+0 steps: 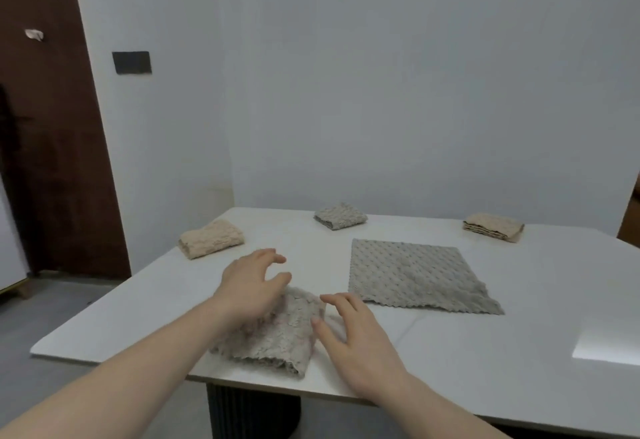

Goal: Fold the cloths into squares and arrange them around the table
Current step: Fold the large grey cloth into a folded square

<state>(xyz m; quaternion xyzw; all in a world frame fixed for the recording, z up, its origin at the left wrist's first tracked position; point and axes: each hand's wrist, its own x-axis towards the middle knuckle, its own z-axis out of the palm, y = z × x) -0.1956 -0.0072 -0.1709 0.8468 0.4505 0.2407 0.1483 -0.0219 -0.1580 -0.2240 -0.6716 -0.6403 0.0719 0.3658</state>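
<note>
A folded grey cloth (pixel 277 338) lies near the front edge of the white table (pixel 485 352). My left hand (pixel 249 283) hovers over its far left corner with loosely curled fingers, holding nothing. My right hand (pixel 349 331) is just right of the cloth, fingers spread, the thumb touching the cloth's right edge. A grey cloth (pixel 415 274) lies spread out flat further back to the right. Three folded cloths sit around the table: a beige one (pixel 211 238) at the left, a grey one (pixel 340 216) at the back, a beige one (pixel 493 226) at the back right.
The table stands against a white wall, on a dark ribbed pedestal (pixel 249 411). A brown door (pixel 45 120) is at the left, with grey floor (pixel 52 307) beside the table. A bright reflection (pixel 606 345) shows on the table's right side.
</note>
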